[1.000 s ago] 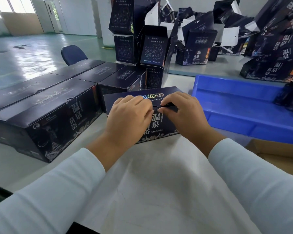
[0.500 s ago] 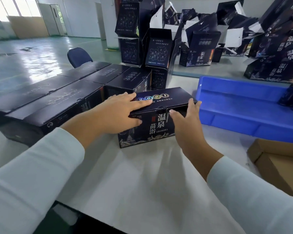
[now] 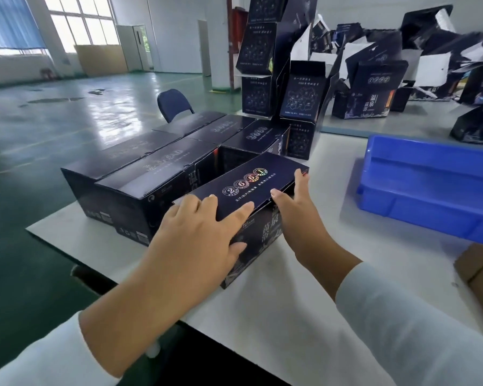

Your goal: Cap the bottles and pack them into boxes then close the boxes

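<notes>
White table (image 3: 304, 316), glossy green floor (image 3: 39, 151)

A packing hall in a factory or warehouse is showing here: a wide green floor (image 3: 53, 129) is shining under tall windows (image 3: 76, 20), identical dark boxes (image 3: 140, 174) are sitting in rows left of the fingers (image 3: 243, 213), open cartons (image 3: 374, 79) piling up beyond them.

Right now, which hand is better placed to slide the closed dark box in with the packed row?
Probably the right hand: it lies open along the right side of the closed dark printed cardboard box, opposite the row of closed dark boxes. The left hand rests flat on the lid.
</notes>
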